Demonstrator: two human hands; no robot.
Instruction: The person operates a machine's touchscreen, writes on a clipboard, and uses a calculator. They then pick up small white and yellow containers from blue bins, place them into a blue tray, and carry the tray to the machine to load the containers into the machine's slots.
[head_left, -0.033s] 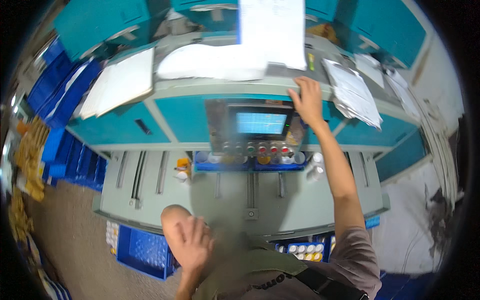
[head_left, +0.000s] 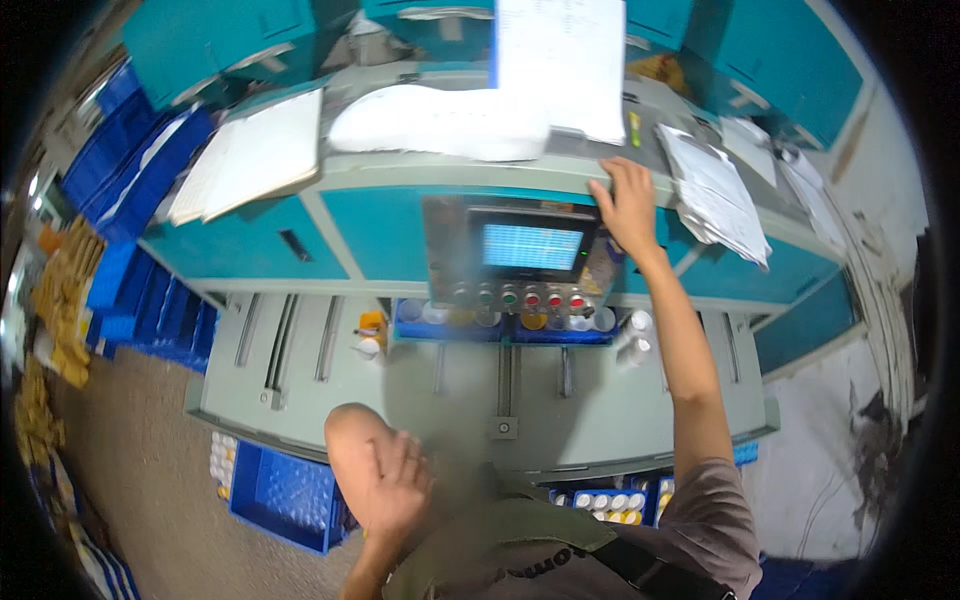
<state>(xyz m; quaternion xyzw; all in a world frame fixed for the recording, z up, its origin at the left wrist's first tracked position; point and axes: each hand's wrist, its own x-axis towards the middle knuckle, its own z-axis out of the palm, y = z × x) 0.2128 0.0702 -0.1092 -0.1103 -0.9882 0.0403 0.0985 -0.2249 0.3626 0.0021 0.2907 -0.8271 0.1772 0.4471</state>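
My right hand [head_left: 630, 205] rests with fingers apart on the top edge of a grey-green and teal machine console, holding nothing. Just left of it is a control panel with a lit screen [head_left: 532, 246] and a row of buttons [head_left: 532, 300] below. Lower left, my left hand [head_left: 395, 490] lies loosely over my bent knee [head_left: 352, 440], its fingers spread and slightly blurred, with nothing in them. Past the right fingertips, a white printed sheet [head_left: 560, 70] stands upright on the console top. Right of that hand lies a stack of crumpled papers [head_left: 712, 190].
Under the panel, blue trays [head_left: 445, 333] hold small round containers. An orange and a white bottle [head_left: 370, 347] stand left on the slotted worktop [head_left: 440, 400], white bottles [head_left: 635, 335] right. A blue crate [head_left: 285, 500] sits on the floor. Blue bins [head_left: 130, 290] stack at left.
The whole scene sits slightly farther right in the view. Both hands keep their places on the console edge and the knee.
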